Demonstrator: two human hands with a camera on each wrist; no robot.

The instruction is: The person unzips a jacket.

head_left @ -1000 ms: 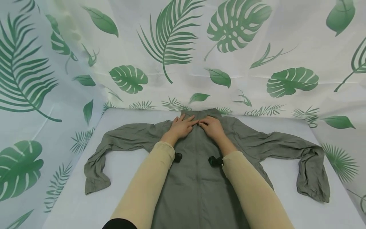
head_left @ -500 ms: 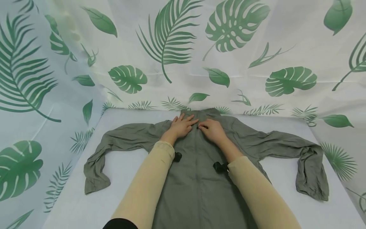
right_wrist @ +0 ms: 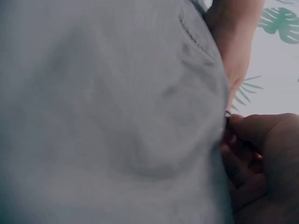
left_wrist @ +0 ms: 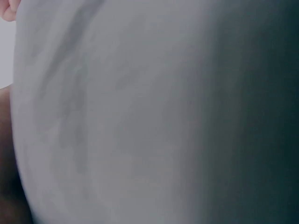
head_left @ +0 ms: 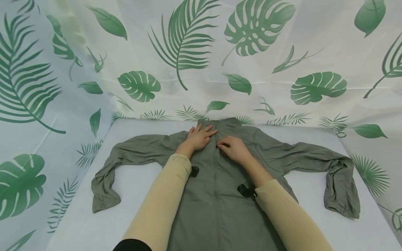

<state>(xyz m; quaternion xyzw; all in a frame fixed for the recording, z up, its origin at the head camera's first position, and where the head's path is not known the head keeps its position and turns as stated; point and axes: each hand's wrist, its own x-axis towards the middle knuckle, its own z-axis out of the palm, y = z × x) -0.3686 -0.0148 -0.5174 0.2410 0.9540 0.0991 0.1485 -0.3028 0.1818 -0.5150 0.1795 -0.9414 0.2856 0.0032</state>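
A grey-green jacket (head_left: 201, 198) lies spread out with its collar (head_left: 230, 122) at the far end and a zip (head_left: 215, 174) running down its middle. My left hand (head_left: 198, 138) rests flat on the cloth just left of the zip, below the collar, fingers spread. Between thumb and fingertips, my right hand (head_left: 235, 149) pinches a small dark zip pull (head_left: 217, 146) on the centre line. The right wrist view shows the same pinch at the zip pull (right_wrist: 227, 117), beyond a bulge of jacket cloth. Blurred cloth (left_wrist: 117, 116) fills most of the left wrist view.
Under the jacket is a white table (head_left: 138, 195). The left sleeve (head_left: 106, 181) and right sleeve (head_left: 340, 188) stretch outward and bend toward me. A white curtain (head_left: 194, 94) with green leaf prints hangs behind the table and along the left side.
My right hand has moved down the jacket's front from the collar area, with the zip pull in its fingers. My left hand has stayed pressed in place.
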